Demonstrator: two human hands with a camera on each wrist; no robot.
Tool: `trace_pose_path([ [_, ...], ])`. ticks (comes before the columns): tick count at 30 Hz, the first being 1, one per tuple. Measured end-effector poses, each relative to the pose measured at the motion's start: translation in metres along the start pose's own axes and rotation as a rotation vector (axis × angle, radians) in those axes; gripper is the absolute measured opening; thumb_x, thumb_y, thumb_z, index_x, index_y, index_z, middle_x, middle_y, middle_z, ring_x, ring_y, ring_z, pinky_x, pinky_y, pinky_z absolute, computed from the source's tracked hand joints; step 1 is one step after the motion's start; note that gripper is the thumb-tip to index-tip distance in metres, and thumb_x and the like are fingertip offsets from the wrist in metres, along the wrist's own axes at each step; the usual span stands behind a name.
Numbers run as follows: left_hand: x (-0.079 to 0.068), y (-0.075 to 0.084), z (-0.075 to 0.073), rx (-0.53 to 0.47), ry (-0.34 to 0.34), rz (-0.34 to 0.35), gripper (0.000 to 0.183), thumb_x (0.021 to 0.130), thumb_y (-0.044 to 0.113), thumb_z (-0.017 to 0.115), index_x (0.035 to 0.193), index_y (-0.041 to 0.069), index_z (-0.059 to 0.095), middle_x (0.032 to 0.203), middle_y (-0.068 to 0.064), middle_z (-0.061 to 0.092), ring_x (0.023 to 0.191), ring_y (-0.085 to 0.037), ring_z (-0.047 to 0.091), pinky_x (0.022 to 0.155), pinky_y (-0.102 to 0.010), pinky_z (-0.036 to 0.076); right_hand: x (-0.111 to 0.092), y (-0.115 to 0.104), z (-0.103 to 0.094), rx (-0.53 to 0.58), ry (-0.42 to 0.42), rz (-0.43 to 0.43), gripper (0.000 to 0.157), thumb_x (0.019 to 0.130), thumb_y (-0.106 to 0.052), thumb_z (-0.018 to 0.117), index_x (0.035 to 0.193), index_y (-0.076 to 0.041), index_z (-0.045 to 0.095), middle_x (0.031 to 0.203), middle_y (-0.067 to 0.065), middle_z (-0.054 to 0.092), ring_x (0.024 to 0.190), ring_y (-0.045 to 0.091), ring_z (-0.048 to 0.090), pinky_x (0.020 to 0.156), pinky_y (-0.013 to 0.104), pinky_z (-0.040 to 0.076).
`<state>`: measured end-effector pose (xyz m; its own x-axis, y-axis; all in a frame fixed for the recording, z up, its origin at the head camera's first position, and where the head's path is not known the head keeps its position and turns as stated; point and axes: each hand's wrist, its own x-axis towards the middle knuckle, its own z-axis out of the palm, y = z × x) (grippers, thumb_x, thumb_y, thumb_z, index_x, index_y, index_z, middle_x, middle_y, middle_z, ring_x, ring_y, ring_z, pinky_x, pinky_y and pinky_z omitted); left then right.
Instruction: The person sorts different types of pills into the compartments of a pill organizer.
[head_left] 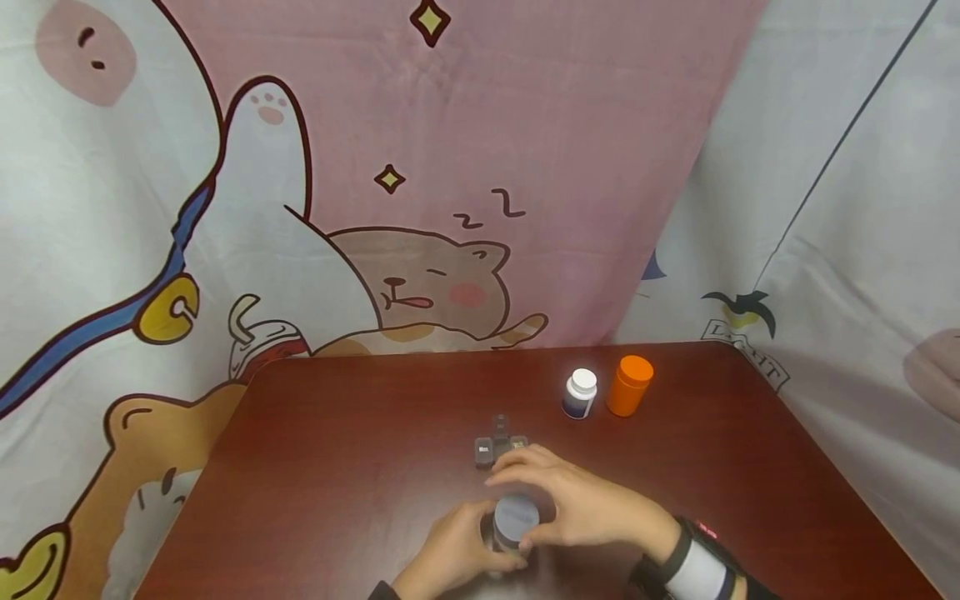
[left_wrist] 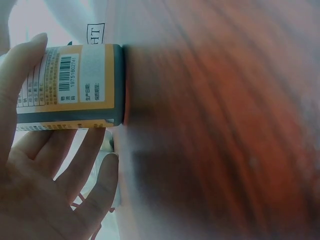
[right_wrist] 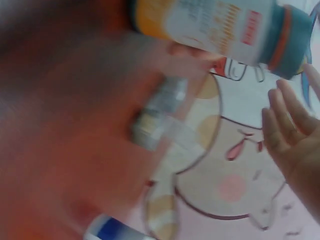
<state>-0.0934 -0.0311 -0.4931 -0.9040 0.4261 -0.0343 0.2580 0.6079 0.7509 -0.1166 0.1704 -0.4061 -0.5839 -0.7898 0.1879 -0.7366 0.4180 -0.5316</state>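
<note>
My left hand point(head_left: 457, 542) grips a pill bottle point(left_wrist: 70, 85) round its side, its base down at the table. The bottle has a dark teal body, a white and orange label with a barcode, and a teal cap point(right_wrist: 290, 42) with an orange band under it. Over the cap, my right hand point(head_left: 577, 500) holds its thumb at the near edge, with the fingers point(right_wrist: 280, 110) spread and apart from the cap. Just beyond the hands lies a small grey pill organizer point(head_left: 484, 452) with a lid standing up, partly hidden by the right hand.
At the back right of the brown table point(head_left: 337, 433) stand a white bottle point(head_left: 581, 393) with a dark blue label and an orange bottle point(head_left: 630, 386). A cloth point(head_left: 562, 167) printed with cartoon animals hangs behind the table.
</note>
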Motion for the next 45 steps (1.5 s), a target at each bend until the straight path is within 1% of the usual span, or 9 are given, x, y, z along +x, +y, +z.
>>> trace_pose_path([
  [4, 0.000, 0.001, 0.000, 0.005, 0.000, -0.004, 0.066, 0.060, 0.058, 0.075, 0.116, 0.025, 0.063, 0.107, 0.006, 0.072, 0.099, -0.015, 0.062, 0.084, -0.049, 0.053, 0.007, -0.015, -0.008, -0.121, -0.039, -0.016, 0.057, 0.067, -0.029, 0.080, 0.120, -0.030, 0.058, 0.126, -0.007, 0.054, 0.114, 0.008, 0.046, 0.093, 0.039, 0.053],
  [9, 0.000, 0.001, -0.001, 0.029, 0.006, 0.004, 0.075, 0.058, 0.061, 0.074, 0.123, 0.027, 0.059, 0.105, 0.005, 0.073, 0.092, -0.011, 0.062, 0.077, -0.042, 0.054, 0.009, -0.024, -0.009, -0.190, -0.097, -0.020, 0.054, 0.068, -0.024, 0.079, 0.118, -0.028, 0.061, 0.124, -0.006, 0.056, 0.112, 0.010, 0.049, 0.092, 0.037, 0.054],
  [16, 0.001, 0.003, -0.001, 0.037, 0.012, 0.002, 0.063, 0.059, 0.059, 0.075, 0.114, 0.030, 0.064, 0.099, 0.011, 0.073, 0.089, -0.005, 0.061, 0.076, -0.039, 0.052, 0.010, -0.025, -0.007, -0.263, -0.085, -0.030, 0.048, 0.068, -0.023, 0.077, 0.114, -0.027, 0.064, 0.112, -0.010, 0.059, 0.105, 0.006, 0.051, 0.085, 0.030, 0.055],
  [21, 0.001, 0.005, -0.003, 0.014, -0.016, -0.007, 0.060, 0.059, 0.059, 0.075, 0.112, 0.032, 0.064, 0.102, 0.009, 0.073, 0.092, -0.009, 0.062, 0.081, -0.044, 0.053, 0.010, -0.026, -0.006, -0.277, -0.068, -0.050, 0.046, 0.069, -0.022, 0.075, 0.113, -0.027, 0.064, 0.109, -0.011, 0.059, 0.102, 0.005, 0.051, 0.082, 0.028, 0.056],
  [27, 0.000, 0.004, -0.003, -0.012, -0.022, -0.009, 0.072, 0.058, 0.059, 0.075, 0.122, 0.030, 0.060, 0.111, 0.005, 0.073, 0.101, -0.018, 0.063, 0.087, -0.053, 0.052, 0.005, -0.023, -0.014, -0.215, -0.008, -0.054, 0.045, 0.072, -0.018, 0.071, 0.115, -0.030, 0.063, 0.111, -0.012, 0.058, 0.102, 0.004, 0.050, 0.082, 0.028, 0.055],
  [32, 0.000, 0.001, -0.001, -0.003, -0.013, 0.003, 0.072, 0.057, 0.059, 0.075, 0.120, 0.026, 0.063, 0.112, 0.006, 0.072, 0.104, -0.018, 0.062, 0.089, -0.054, 0.052, -0.009, -0.010, -0.023, -0.170, 0.034, -0.018, 0.044, 0.077, -0.018, 0.069, 0.118, -0.032, 0.061, 0.117, -0.010, 0.057, 0.106, 0.005, 0.049, 0.083, 0.031, 0.055],
  [37, -0.001, 0.000, -0.001, -0.004, 0.001, -0.025, 0.077, 0.057, 0.058, 0.076, 0.120, 0.017, 0.063, 0.116, -0.002, 0.071, 0.108, -0.024, 0.061, 0.089, -0.056, 0.051, -0.030, 0.014, -0.028, -0.092, 0.070, 0.093, 0.039, 0.084, -0.022, 0.065, 0.120, -0.037, 0.059, 0.115, -0.008, 0.056, 0.099, 0.006, 0.050, 0.076, 0.030, 0.054],
  [41, -0.001, 0.000, -0.001, 0.008, 0.017, -0.036, 0.077, 0.056, 0.056, 0.078, 0.121, 0.017, 0.063, 0.116, -0.002, 0.071, 0.107, -0.024, 0.061, 0.089, -0.054, 0.052, -0.051, 0.041, -0.022, -0.029, 0.152, 0.193, 0.031, 0.089, -0.030, 0.061, 0.120, -0.034, 0.059, 0.113, -0.007, 0.056, 0.096, 0.007, 0.054, 0.078, 0.036, 0.056],
  [45, -0.002, 0.000, 0.000, 0.007, 0.014, -0.037, 0.077, 0.055, 0.057, 0.078, 0.120, 0.018, 0.063, 0.116, -0.001, 0.071, 0.107, -0.023, 0.061, 0.089, -0.053, 0.051, -0.077, 0.072, -0.011, 0.013, 0.262, 0.300, 0.029, 0.087, -0.035, 0.061, 0.116, -0.032, 0.060, 0.111, -0.008, 0.059, 0.095, 0.008, 0.058, 0.079, 0.039, 0.058],
])
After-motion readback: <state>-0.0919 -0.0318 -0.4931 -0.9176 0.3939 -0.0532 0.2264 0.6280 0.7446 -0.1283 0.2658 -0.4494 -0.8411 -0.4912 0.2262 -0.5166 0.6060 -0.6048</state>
